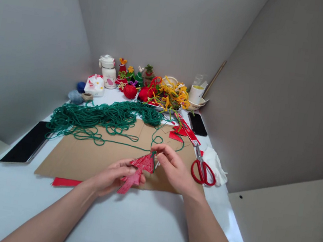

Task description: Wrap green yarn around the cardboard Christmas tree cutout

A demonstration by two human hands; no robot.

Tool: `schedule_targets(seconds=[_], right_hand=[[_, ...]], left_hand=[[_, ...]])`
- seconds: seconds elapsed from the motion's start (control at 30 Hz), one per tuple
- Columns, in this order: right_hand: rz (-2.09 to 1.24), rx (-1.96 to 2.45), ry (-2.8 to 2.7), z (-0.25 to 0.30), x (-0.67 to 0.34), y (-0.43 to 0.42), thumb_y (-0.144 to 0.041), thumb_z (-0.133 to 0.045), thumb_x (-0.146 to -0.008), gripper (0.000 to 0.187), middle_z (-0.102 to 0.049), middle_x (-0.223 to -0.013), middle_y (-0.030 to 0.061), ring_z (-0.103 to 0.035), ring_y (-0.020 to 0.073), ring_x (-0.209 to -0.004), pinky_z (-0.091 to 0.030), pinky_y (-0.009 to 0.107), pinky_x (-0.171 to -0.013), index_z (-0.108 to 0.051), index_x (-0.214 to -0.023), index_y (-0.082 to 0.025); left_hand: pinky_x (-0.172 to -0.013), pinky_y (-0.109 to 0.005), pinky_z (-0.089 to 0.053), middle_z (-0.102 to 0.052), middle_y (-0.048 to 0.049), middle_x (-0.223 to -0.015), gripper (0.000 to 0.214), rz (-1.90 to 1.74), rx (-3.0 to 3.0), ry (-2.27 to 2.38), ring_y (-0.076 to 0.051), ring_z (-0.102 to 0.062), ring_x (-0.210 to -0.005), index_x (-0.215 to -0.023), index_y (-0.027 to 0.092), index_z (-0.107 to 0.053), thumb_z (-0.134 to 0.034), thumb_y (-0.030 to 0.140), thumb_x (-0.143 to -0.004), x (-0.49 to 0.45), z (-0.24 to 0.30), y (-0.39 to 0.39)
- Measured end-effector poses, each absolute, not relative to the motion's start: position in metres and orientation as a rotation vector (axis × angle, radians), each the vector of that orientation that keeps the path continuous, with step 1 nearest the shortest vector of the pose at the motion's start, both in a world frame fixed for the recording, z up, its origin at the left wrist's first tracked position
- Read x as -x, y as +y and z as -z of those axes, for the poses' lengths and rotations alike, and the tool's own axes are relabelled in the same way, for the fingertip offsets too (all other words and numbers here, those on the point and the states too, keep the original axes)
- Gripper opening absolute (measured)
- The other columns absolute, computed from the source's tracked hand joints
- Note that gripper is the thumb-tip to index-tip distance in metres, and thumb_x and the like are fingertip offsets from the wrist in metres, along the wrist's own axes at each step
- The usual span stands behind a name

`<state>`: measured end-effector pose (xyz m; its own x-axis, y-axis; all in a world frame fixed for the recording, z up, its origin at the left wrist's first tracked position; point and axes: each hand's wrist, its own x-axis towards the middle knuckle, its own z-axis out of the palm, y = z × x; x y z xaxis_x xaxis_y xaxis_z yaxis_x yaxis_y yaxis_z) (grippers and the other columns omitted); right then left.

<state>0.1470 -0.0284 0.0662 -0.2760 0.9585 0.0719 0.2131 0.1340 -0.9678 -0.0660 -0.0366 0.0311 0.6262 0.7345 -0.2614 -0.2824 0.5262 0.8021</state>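
My left hand [118,175] grips a red tree-shaped cutout [143,163] by its lower part, thumb on top. The cutout is tilted, its tip pointing up and to the right, above the front of a cardboard sheet [82,162]. At the tip, my right hand [170,162] pinches green yarn, with a little green wrapped there and along the right edge. From this spot a green yarn strand [127,145] runs left over the cardboard to a large loose heap of green yarn [98,115]. The exact grip of the right fingertips is partly hidden.
Red-handled scissors [203,171] lie right of the cardboard, near a white tissue [214,165] and a phone [197,124]. A black tablet [27,141] is at left. Behind stand a white bottle [109,75], yellow yarn [177,95], a red yarn ball [130,91] and a cup [196,94].
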Motion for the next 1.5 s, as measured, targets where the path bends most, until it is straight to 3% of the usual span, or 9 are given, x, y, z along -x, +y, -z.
schedule_targets(seconds=[0.13, 0.27, 0.37, 0.6, 0.83, 1.0, 1.23, 1.5], right_hand=[[-1.266, 1.089, -1.590, -0.068, -0.144, -0.028, -0.031, -0.052, -0.086, 0.027, -0.057, -0.108, 0.0048, -0.053, 0.0169, -0.101, -0.041, 0.031, -0.088, -0.054, -0.111, -0.022], [-1.305, 1.133, -1.537, -0.067, -0.140, -0.027, -0.025, -0.066, -0.072, 0.024, -0.059, -0.087, 0.0000, -0.055, 0.0137, -0.082, -0.043, 0.027, -0.076, -0.056, -0.093, -0.020], [-1.246, 1.196, -1.542, -0.068, -0.141, -0.026, -0.028, -0.060, -0.077, 0.012, -0.057, -0.079, -0.0014, -0.053, 0.0120, -0.073, -0.042, 0.026, -0.069, -0.057, -0.084, -0.019], [-1.191, 1.231, -1.611, -0.070, -0.145, -0.028, -0.027, -0.052, -0.082, 0.009, -0.055, -0.077, -0.0015, -0.051, 0.0119, -0.071, -0.040, 0.025, -0.066, -0.056, -0.079, -0.019], [-1.351, 1.097, -1.492, -0.067, -0.144, -0.028, -0.023, -0.051, -0.082, 0.004, -0.053, -0.076, -0.0020, -0.051, 0.0113, -0.070, -0.039, 0.025, -0.066, -0.052, -0.083, -0.019], [-1.417, 1.006, -1.469, -0.068, -0.145, -0.028, -0.021, -0.048, -0.085, 0.007, -0.050, -0.069, -0.0028, -0.046, 0.0105, -0.065, -0.036, 0.024, -0.063, -0.055, -0.087, -0.020], [-1.510, 0.942, -1.352, -0.061, -0.141, -0.028, -0.036, -0.060, -0.082, 0.017, -0.052, -0.081, -0.0006, -0.045, 0.0102, -0.069, -0.035, 0.024, -0.064, -0.059, -0.089, -0.020], [-1.604, 0.854, -1.218, -0.056, -0.138, -0.026, -0.035, -0.067, -0.076, 0.021, -0.041, -0.063, -0.0051, -0.034, 0.0073, -0.057, -0.025, 0.022, -0.054, -0.063, -0.092, -0.021]], left_hand=[[-0.086, -0.040, -0.046, -0.072, -0.0139, -0.088, 0.026, -0.690, -0.758, 0.646, -0.023, -0.066, -0.083, -0.101, 0.010, -0.065, -0.056, 0.022, -0.080, 0.069, -0.029, -0.034], [-0.087, -0.040, -0.046, -0.072, -0.0150, -0.090, 0.028, -0.692, -0.766, 0.625, -0.024, -0.067, -0.084, -0.102, 0.009, -0.065, -0.056, 0.024, -0.080, 0.071, -0.031, -0.033], [-0.086, -0.039, -0.046, -0.072, -0.0144, -0.089, 0.025, -0.693, -0.759, 0.653, -0.024, -0.067, -0.083, -0.098, 0.009, -0.066, -0.057, 0.024, -0.079, 0.071, -0.033, -0.034], [-0.084, -0.038, -0.047, -0.071, -0.0162, -0.090, 0.027, -0.693, -0.782, 0.636, -0.025, -0.066, -0.084, -0.098, 0.007, -0.066, -0.055, 0.023, -0.080, 0.071, -0.030, -0.033], [-0.086, -0.044, -0.046, -0.071, -0.0167, -0.092, 0.028, -0.653, -0.724, 0.532, -0.029, -0.067, -0.087, -0.102, 0.007, -0.065, -0.049, 0.021, -0.083, 0.072, -0.028, -0.036], [-0.078, -0.041, -0.049, -0.072, -0.0162, -0.087, 0.029, -0.642, -0.658, 0.467, -0.027, -0.068, -0.080, -0.098, 0.008, -0.065, -0.042, 0.020, -0.087, 0.068, -0.023, -0.036], [-0.075, -0.040, -0.048, -0.072, -0.0147, -0.083, 0.031, -0.618, -0.586, 0.418, -0.024, -0.068, -0.073, -0.097, 0.010, -0.063, -0.035, 0.020, -0.089, 0.062, -0.016, -0.040], [-0.072, -0.039, -0.045, -0.072, -0.0147, -0.079, 0.028, -0.590, -0.567, 0.415, -0.024, -0.068, -0.071, -0.094, 0.011, -0.063, -0.037, 0.021, -0.089, 0.062, -0.015, -0.042]])
